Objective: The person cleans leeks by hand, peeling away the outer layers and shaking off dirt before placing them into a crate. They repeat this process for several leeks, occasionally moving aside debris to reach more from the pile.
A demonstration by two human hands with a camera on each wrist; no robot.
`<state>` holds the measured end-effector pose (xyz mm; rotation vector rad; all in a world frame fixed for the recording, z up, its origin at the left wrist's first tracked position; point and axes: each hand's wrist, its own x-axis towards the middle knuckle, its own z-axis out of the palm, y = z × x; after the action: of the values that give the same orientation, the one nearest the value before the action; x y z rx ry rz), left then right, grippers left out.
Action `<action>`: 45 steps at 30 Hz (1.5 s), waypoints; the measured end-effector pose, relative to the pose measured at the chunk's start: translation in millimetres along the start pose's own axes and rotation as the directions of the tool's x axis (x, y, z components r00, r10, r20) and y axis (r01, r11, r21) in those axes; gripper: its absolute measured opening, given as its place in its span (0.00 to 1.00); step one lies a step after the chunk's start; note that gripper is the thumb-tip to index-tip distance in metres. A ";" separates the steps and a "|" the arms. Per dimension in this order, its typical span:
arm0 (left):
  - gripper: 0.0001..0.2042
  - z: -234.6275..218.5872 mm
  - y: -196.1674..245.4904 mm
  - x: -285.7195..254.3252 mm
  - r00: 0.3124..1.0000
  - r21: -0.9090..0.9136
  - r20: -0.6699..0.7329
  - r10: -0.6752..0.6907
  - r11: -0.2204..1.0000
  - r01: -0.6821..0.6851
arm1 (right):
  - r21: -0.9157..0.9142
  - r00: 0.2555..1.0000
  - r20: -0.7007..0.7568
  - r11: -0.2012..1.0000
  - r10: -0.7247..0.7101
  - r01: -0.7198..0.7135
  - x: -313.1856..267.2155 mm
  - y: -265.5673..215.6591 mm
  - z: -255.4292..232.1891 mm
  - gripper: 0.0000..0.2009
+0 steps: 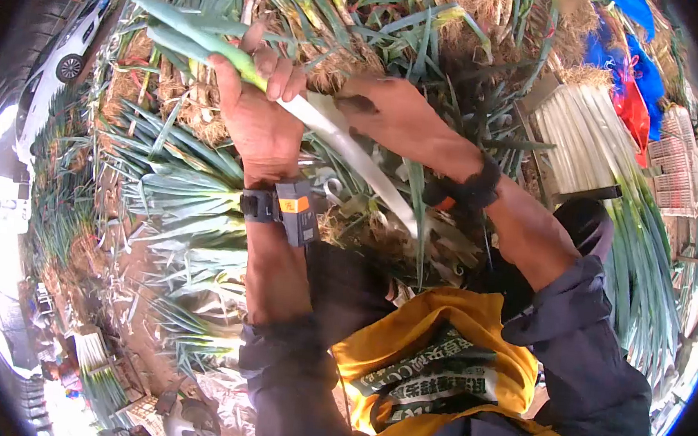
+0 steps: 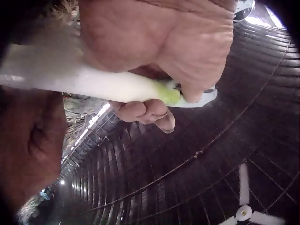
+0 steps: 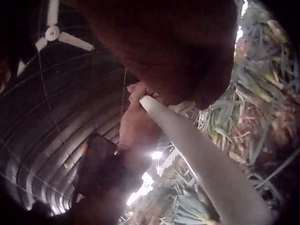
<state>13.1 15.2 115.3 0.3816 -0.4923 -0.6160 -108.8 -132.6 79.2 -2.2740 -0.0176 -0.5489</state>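
Note:
A leek with a long white shank and green leaves lies slantwise in front of the person. The left hand grips it where white turns to green, with fingers and thumb curled round it, as the left wrist view also shows. Close beside the shank, the right hand is blurred and its fingers are curled. A pale flap of outer leaf runs from the leek to these fingers. In the right wrist view the white shank passes below the dark right hand.
Heaps of untrimmed leeks with roots lie ahead, and more leeks lie at the left. Cleaned white leeks are stacked at the right, near a pink crate. A white car stands at the far left.

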 end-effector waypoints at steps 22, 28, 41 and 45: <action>0.29 -3.4 12.4 -1.9 0.995 -0.012 0.057 0.081 0.997 -0.081 | -0.082 0.976 -0.060 0.976 -0.207 0.202 -61.6 49.9 -15.3 0.16; 0.29 -5.4 6.5 3.2 0.992 -0.078 0.071 0.109 0.992 -0.103 | 0.343 0.991 0.130 0.939 -0.036 -0.011 -25.5 -21.5 -20.7 0.14; 0.26 -3.7 -7.3 -2.0 0.960 0.242 -0.146 0.240 0.949 -0.200 | 0.000 0.987 0.082 0.990 -0.137 0.138 -26.4 -24.3 -11.4 0.12; 0.29 -19.3 -2.1 1.0 0.940 0.294 -0.187 0.287 0.929 -0.225 | 0.152 0.987 -0.099 0.978 -0.126 0.140 -40.9 -15.5 -18.6 0.09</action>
<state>23.4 16.7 98.9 0.6273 -0.3972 -0.2438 -155.7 -128.5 85.1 -2.1014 -0.1647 -0.6943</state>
